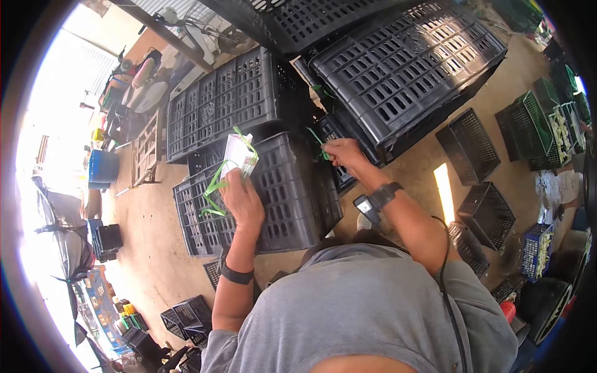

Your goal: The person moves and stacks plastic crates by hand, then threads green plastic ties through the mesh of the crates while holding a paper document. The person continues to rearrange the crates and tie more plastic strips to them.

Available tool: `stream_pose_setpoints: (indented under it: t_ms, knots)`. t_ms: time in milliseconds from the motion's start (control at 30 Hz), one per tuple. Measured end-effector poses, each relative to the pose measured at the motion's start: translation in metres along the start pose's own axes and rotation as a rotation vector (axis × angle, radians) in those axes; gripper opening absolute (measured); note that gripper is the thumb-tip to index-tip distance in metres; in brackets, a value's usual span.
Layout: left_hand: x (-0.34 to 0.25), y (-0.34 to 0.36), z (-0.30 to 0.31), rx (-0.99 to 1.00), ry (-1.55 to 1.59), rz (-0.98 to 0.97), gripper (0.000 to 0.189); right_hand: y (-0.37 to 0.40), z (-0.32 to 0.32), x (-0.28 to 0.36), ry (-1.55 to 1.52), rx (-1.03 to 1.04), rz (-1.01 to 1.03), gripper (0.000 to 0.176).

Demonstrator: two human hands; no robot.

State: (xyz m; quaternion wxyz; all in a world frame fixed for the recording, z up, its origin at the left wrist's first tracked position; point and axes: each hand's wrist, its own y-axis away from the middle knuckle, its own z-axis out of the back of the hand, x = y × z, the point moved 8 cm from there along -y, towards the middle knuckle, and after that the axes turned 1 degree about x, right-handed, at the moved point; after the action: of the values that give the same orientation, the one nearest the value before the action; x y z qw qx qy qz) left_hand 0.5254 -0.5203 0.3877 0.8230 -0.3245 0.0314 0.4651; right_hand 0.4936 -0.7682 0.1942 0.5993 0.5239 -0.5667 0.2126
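Note:
My left hand is closed around a stack of white tags with green ties hanging from it. That hand is over a black slotted plastic crate in front of me. My right hand pinches a thin green tie beside the dark gap between the crates. Another green tie shows near the corner of the large crate on the right.
Another black crate stands beyond the one in front of me. More crates sit on the floor to the right, and a few at lower left. A blue bin stands at the left, near a wooden frame.

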Motion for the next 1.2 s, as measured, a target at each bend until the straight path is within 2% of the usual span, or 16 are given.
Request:
stream_pose_setpoints:
  t_ms: [100, 200, 267, 400, 533, 633, 700, 733, 800, 833, 933, 1000, 1067, 1100, 1167, 1200]
  knots:
    - [0.000, -0.001, 0.000, 0.002, 0.001, -0.013, 0.020, -0.012, -0.008, -0.021, -0.112, 0.073, -0.093, 0.022]
    - [0.001, -0.002, 0.000, 0.011, 0.025, -0.008, 0.020, -0.014, -0.003, -0.026, -0.083, -0.005, -0.077, 0.013]
    - [0.003, -0.003, -0.001, 0.026, 0.025, 0.008, 0.020, -0.012, -0.010, -0.023, -0.365, 0.083, -0.086, 0.009]
    - [0.002, -0.003, -0.002, 0.028, 0.030, 0.017, 0.018, 0.000, -0.017, -0.026, -0.493, 0.075, -0.214, 0.008]
    - [-0.001, -0.005, -0.001, 0.023, 0.034, -0.001, 0.017, -0.002, -0.016, -0.024, -0.460, 0.059, -0.231, 0.008]
    - [0.000, -0.004, -0.001, 0.030, 0.033, 0.001, 0.018, -0.008, -0.011, -0.021, -0.335, 0.074, -0.162, 0.010]
    - [0.001, -0.004, -0.001, 0.032, 0.031, 0.009, 0.019, -0.009, -0.017, -0.011, -0.574, 0.173, -0.066, 0.008]
    - [0.001, -0.004, -0.002, 0.032, 0.029, 0.011, 0.019, -0.007, -0.019, -0.013, -0.575, 0.174, -0.068, 0.008]
    - [0.004, -0.004, -0.002, 0.025, 0.039, 0.024, 0.019, 0.008, -0.043, -0.024, -1.095, 0.361, -0.257, 0.014]
    - [0.005, -0.004, -0.001, 0.023, 0.034, 0.030, 0.019, 0.017, -0.050, -0.028, -1.180, 0.402, -0.298, 0.019]
    - [0.006, -0.002, -0.001, 0.024, 0.045, 0.055, 0.019, 0.066, -0.054, 0.001, -1.197, 0.456, -0.282, 0.016]
    - [0.004, -0.007, -0.001, 0.008, 0.058, 0.022, 0.019, 0.111, -0.051, 0.049, -1.139, 0.745, -0.186, 0.010]
    - [0.008, -0.003, 0.000, 0.017, 0.078, 0.044, 0.018, 0.127, -0.020, 0.064, -1.148, 0.592, -0.180, 0.006]
    - [0.004, -0.007, 0.000, 0.001, 0.070, 0.017, 0.017, 0.135, -0.017, 0.084, -1.132, 0.600, -0.180, 0.006]
    - [0.002, -0.009, 0.002, -0.020, 0.063, -0.007, 0.015, 0.203, -0.034, 0.148, -0.725, 1.336, 0.233, 0.008]
    - [0.002, -0.005, 0.004, -0.025, 0.065, 0.006, 0.015, 0.212, -0.034, 0.156, -0.718, 1.341, 0.220, 0.008]
